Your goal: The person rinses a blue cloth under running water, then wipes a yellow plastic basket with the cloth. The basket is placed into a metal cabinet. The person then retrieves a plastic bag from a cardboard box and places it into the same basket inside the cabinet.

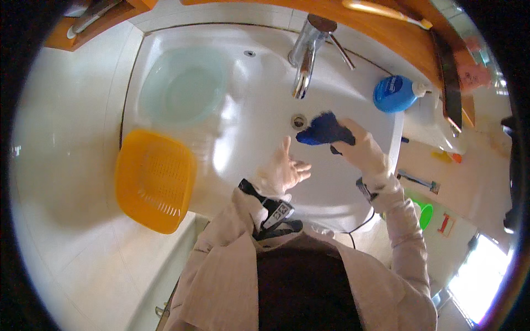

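Observation:
A small dark blue cloth (pixel 326 130), bunched up, is gripped in my right hand (pixel 361 150) above the white sink (pixel 259 105). My left hand (pixel 286 172) is held over the near part of the bowl, fingers apart and nothing in it. The cloth's lower tip hangs close to the round drain (pixel 298 122). Above the drain reaches a chrome faucet (pixel 305 69) with its lever to the right; no water stream shows. Part of the cloth is hidden behind my right fingers, so its exact kind cannot be made out.
A translucent pale green basin (pixel 148 91) sits at the sink's far left. Nearer, an orange-yellow perforated basket (pixel 157 182) rests at the left edge. A blue pump bottle (pixel 394 94) stands at the right rim. A wooden shelf (pixel 265 6) overhangs the far side.

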A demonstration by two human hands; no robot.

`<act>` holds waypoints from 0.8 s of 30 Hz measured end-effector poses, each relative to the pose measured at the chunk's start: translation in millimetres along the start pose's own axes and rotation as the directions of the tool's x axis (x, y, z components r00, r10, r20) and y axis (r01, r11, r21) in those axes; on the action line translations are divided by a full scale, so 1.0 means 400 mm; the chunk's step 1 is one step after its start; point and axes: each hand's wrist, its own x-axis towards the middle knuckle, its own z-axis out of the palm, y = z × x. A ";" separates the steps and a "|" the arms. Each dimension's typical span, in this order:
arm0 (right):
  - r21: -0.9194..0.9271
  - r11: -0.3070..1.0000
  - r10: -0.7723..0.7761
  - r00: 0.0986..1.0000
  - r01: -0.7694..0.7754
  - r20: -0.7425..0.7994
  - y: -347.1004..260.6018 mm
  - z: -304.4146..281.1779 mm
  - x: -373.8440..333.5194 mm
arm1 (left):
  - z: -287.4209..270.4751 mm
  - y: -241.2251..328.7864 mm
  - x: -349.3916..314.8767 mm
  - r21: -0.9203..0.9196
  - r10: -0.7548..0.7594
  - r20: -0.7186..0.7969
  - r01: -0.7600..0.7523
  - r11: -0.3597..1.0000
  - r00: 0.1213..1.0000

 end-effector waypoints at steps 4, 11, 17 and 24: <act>-0.063 0.997 -0.040 0.999 0.038 -0.029 -0.009 -0.025 -0.026 | 0.037 -0.015 -0.039 -0.023 -0.152 0.211 0.160 0.987 0.966; -0.456 0.828 -0.205 0.934 0.325 0.293 -0.068 0.046 -0.111 | 0.014 -0.037 0.079 -0.316 0.132 0.511 0.043 0.948 0.850; -0.243 0.856 -0.257 0.784 0.456 0.564 -0.115 -0.024 -0.077 | -0.088 -0.027 0.094 0.534 0.394 0.785 -0.845 -0.037 0.478; 0.022 0.801 -0.572 0.754 0.598 0.323 0.082 0.031 0.125 | -0.001 0.014 -0.070 0.253 0.041 0.616 -0.247 0.936 0.786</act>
